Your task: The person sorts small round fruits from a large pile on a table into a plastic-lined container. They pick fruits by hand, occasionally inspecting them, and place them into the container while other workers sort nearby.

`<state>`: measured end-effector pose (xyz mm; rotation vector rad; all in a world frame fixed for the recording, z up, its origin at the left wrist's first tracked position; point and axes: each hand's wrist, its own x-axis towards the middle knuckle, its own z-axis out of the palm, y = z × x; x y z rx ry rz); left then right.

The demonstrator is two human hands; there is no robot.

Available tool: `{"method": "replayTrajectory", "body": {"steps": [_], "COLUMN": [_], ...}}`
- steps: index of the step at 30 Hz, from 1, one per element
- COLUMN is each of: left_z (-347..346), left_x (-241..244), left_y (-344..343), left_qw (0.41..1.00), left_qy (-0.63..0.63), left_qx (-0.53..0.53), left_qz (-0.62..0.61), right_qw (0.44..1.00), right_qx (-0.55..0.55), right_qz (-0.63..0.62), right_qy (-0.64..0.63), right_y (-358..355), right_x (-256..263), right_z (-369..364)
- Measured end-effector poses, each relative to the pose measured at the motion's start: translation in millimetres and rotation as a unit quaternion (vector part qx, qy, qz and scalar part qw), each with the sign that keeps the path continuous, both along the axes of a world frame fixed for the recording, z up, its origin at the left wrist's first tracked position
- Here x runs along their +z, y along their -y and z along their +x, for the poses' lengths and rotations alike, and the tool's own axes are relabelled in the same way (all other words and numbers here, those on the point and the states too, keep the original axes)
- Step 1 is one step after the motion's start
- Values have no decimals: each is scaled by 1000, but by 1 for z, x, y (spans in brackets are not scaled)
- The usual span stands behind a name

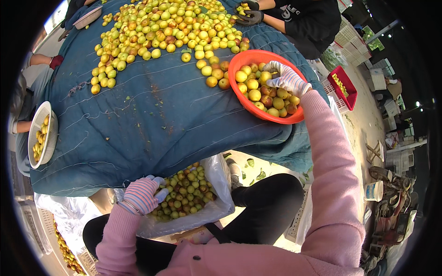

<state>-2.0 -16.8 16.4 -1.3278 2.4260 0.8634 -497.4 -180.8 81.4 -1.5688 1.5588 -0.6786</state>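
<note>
My right hand [286,78], in a striped knit glove, reaches into an orange plastic basket [238,98] of yellow-green and reddish jujubes [255,95]. Its fingertips touch fruit near the basket's middle; whether they grip one is hidden. My left hand [141,195], gloved the same way, hangs low by the table's front edge, over the left side of a crate lined with clear plastic [221,186]. Thumb and fingers are apart, with no fruit visible between them. Darker green and brown jujubes [186,191] fill that crate, between my knees.
A large heap of jujubes [172,27] covers the far part of the blue cloth-covered table [138,110]. Dark-gloved hands [250,15] of a co-worker hold fruit at the far right. A white basket [51,138] stands at the left edge, a red crate [348,90] off to the right.
</note>
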Motion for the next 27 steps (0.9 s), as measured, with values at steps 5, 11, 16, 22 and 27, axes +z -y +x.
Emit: {"method": "replayTrajectory", "body": {"steps": [5,11,16,22,27], "left_z": [-1,2,1,26,74], "left_x": [0,-5,-26,-80,-164], "left_y": [0,1,-4,-10,-17], "left_qw": [1000,1000,999,990,976], "left_qy": [15,17,28,67,168], "left_qx": [0,-2,-20,45,141], "left_qz": [-6,-3,38,119,20], "right_qw": [997,959,854,760,760], "right_qx": [-58,-178,-207,-254,-408], "right_qz": [-15,-218,-414,-385,-340], "right_qy": [-48,44,235,458,374], "right_y": [4,-33,-114,-162,-160], "right_x": [5,52,82,61,36], "right_z": [8,33,68,80,55]}}
